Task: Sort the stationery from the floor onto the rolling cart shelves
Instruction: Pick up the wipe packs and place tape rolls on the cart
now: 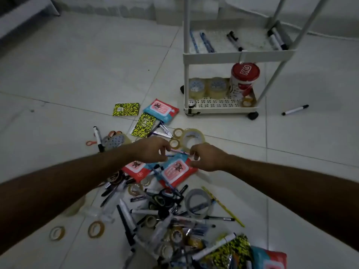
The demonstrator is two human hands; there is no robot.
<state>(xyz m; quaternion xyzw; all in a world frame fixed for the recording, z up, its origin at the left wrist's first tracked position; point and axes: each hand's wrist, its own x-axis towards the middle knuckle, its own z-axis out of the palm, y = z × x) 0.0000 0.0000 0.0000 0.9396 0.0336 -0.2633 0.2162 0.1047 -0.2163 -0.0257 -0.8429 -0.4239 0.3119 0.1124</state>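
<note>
While both hands, left hand (153,150) and right hand (206,157), pinch one thin pen (179,152) above the floor pile (165,210), the cart (237,55) holds only some pens and tapes; most stationery remains unsorted.

Pens, markers, tape rolls and wipe packs lie heaped as stationery (167,210) on the floor; the white rolling cart (237,55) stands upright, its shelves holding pens, markers and tape.
</note>
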